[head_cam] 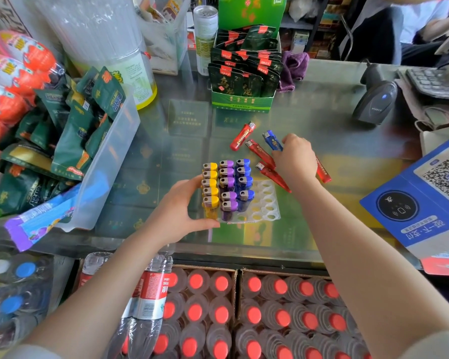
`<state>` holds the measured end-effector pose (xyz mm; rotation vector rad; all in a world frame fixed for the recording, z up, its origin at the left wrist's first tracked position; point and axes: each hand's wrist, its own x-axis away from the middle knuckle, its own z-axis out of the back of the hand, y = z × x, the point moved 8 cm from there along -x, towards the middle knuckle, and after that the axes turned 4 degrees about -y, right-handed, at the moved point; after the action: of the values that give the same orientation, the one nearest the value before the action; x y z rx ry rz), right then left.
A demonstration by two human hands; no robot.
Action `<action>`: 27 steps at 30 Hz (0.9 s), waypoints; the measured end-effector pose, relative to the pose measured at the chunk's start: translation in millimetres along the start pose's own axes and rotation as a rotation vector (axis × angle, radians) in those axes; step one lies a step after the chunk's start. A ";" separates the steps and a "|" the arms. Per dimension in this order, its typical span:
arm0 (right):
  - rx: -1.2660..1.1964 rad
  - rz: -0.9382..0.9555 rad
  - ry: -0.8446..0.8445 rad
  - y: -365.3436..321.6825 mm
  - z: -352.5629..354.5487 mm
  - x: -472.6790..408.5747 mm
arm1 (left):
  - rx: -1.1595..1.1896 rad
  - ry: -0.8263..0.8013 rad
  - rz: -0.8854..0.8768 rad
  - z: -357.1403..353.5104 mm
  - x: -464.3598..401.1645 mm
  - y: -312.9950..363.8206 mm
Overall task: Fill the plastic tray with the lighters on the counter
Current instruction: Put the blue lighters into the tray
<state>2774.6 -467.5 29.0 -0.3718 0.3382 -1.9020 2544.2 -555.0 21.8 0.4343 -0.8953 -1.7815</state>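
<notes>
Now left hand (182, 211) grips plastic tray (266, 203); right hand (294, 159) pinches blue lighter (272, 140).

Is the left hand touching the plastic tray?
Touching. The head view shows the left hand wrapped around the near-left corner of the plastic tray, fingers against the yellow lighters, thumb along its front edge.

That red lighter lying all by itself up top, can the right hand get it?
Probably yes. The lone red lighter lies in the open on the counter, just beyond the right hand, with nothing between them.
</notes>
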 end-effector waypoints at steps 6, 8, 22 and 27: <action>-0.367 0.203 0.033 -4.5 24.1 38.7 | -0.011 0.001 -0.009 -1.0 1.5 1.8; -0.525 0.209 -0.014 -1.9 25.3 60.6 | -0.008 0.005 -0.021 0.0 0.4 5.2; -0.423 0.283 -0.057 -13.3 -11.2 146.8 | -0.041 0.005 -0.008 -5.2 5.0 0.7; -0.339 0.329 -0.061 -28.0 -16.1 154.1 | -0.026 0.036 -0.015 -4.0 8.3 0.9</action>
<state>2692.4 -601.3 40.3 -0.5617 0.6434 -1.5080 2544.2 -564.3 20.9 0.4561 -0.8442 -1.7920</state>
